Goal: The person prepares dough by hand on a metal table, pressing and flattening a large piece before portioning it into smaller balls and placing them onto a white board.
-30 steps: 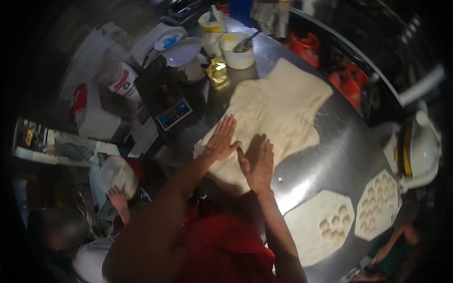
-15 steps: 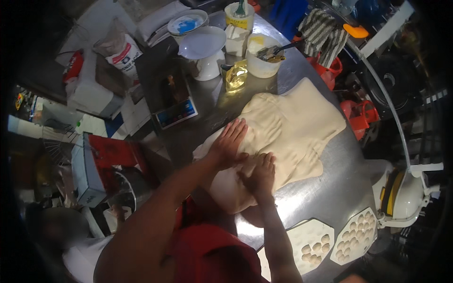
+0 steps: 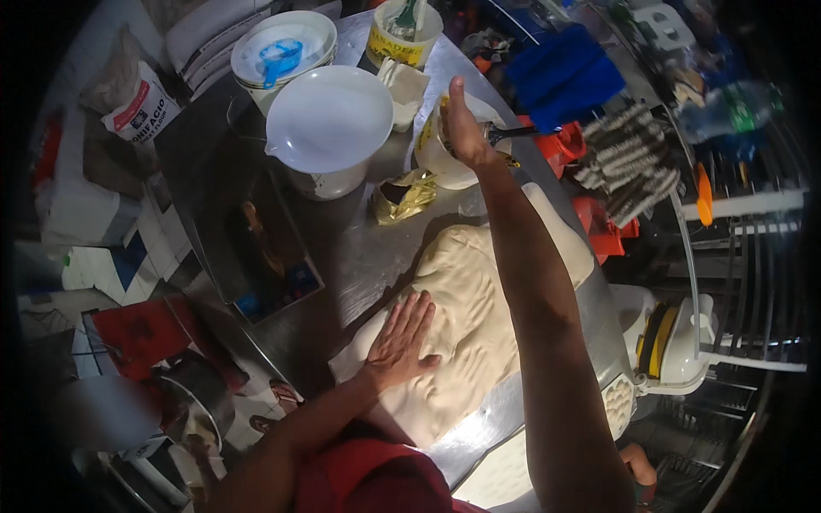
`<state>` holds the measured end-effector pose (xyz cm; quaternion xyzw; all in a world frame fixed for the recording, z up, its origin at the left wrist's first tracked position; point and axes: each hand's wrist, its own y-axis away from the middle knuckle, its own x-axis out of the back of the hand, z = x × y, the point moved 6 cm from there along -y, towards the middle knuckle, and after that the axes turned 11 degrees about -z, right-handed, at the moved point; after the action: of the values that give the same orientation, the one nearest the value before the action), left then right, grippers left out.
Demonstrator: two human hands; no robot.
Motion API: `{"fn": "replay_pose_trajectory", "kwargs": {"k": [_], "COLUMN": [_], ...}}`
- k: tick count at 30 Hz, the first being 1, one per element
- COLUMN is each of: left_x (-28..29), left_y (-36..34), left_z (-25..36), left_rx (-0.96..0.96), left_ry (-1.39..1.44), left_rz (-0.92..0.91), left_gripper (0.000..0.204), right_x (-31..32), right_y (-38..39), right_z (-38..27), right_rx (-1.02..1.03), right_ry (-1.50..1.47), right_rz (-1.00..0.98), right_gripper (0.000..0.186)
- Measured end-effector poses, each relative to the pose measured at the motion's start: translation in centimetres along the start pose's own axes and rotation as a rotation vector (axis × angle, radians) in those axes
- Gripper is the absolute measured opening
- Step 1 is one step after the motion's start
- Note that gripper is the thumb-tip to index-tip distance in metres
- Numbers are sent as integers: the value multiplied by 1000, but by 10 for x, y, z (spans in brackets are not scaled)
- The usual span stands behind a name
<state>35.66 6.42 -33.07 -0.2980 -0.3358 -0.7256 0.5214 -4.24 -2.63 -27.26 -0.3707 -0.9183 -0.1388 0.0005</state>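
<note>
A large sheet of pale dough (image 3: pixel 466 282) lies thick and rippled on the steel table, its surface dented with finger marks. My left hand (image 3: pixel 402 342) presses flat on its near left part, fingers spread, holding nothing. Over the dough stretches my right arm, with my right hand (image 3: pixel 466 132) raised at a white tub (image 3: pixel 436 158) beyond it. That hand is seen edge-on with its fingers straight, and nothing shows in it. A tool with a dark handle (image 3: pixel 513 132) rests in the tub. Beside the tub sits a crumpled gold wrapper (image 3: pixel 404 198).
A white bowl (image 3: pixel 329 115), stacked tubs with a blue scoop (image 3: pixel 280 60), and a yellow-labelled tub (image 3: pixel 400 43) crowd the far end. At the left is a scale (image 3: pixel 278 286). Dimpled white trays (image 3: pixel 500 474) lie near right, where another person's arm (image 3: pixel 637 466) shows.
My right hand has left the dough and reached far forward to the white tub. My left hand still rests on the dough. The whole view has shifted.
</note>
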Motion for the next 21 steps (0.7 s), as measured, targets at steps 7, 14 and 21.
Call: {"fn": "replay_pose_trajectory", "kwargs": {"k": [7,14,21], "left_x": [-4,-9,-20], "left_y": [-1,-16,-6], "left_z": [-17,0,-9], "left_rx": [61,38,90], "left_ry": [92,-6,-68], "left_rz": [-91,-101,-90], "left_gripper": [105,112,113], "right_x": [13,183,-32], "right_y": [77,214,307], "right_z": [-16,95,179], "right_rx": [-6,129,192], "right_ry": [-134,612,960], "right_rz": [45,601,352], "right_gripper": [51,16,62]}}
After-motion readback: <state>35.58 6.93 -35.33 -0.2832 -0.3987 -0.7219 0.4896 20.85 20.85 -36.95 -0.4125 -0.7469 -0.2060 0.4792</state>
